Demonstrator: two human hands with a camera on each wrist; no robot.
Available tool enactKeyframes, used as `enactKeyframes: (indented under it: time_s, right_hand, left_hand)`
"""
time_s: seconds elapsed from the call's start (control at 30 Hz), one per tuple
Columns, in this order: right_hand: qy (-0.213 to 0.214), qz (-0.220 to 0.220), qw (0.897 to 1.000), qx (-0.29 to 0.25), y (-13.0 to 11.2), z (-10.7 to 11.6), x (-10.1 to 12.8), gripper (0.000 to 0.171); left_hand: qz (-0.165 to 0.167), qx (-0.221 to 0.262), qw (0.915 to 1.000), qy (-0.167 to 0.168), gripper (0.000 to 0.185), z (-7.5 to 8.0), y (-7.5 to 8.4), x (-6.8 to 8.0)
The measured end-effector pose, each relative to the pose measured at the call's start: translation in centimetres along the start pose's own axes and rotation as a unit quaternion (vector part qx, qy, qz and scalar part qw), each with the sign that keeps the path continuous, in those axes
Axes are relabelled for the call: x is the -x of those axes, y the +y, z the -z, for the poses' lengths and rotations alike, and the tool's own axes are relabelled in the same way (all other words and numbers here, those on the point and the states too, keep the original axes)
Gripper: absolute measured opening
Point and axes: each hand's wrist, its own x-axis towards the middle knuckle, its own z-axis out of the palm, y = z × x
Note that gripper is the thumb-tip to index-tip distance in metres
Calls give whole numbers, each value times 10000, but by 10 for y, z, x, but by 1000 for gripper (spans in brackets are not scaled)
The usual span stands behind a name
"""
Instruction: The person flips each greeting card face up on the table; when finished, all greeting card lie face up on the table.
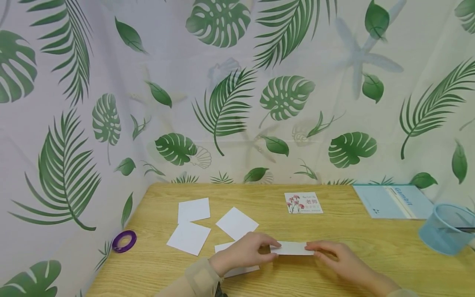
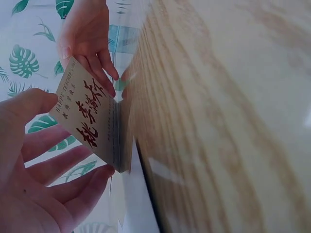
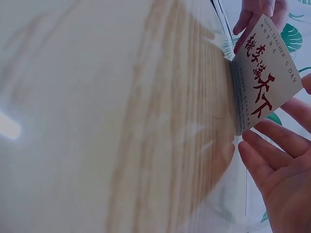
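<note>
A greeting card stands tilted on its long edge, held by its two ends. In the head view its pale face shows as a narrow strip. Red brush characters and "HAPPY TEACHER'S DAY" cover the printed face of the card in the left wrist view; the same print is on the card in the right wrist view. My left hand pinches the left end between thumb and fingers. At the other end my right hand pinches it likewise. The card's lower edge is right at the tabletop.
Several white cards lie to the left, one partly under the left forearm. Behind the hands lies a flower-printed card. A blue Gambit packet and blue pen holder are at right, a purple tape roll at far left.
</note>
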Motion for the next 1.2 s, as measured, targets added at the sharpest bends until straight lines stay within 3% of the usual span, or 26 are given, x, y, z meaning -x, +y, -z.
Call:
enactKeyframes:
  time_s: [0.27, 0.43, 0.67, 0.97, 1.2]
  right_hand:
    - [318, 122, 9984, -444, 0, 0, 0, 20]
    - [638, 71, 9957, -664, -3, -1, -2, 19]
    - [566, -139, 9886, -1387, -5, 0, -1, 23]
    - [698, -364, 9825, -1691, -7, -2, 1, 28]
    - [943, -280, 9762, -1934, -9, -2, 2, 35]
  left_hand:
    - [187, 694, 9973, 128, 33, -1, 1, -2]
    - [190, 648, 9973, 293, 34, -1, 2, -2]
    - [314, 808, 9942, 640, 30, -3, 3, -1]
    - [623, 975, 9850, 1278, 6, -3, 9, -2]
    - [795, 914, 9796, 1605, 5, -3, 13, -5]
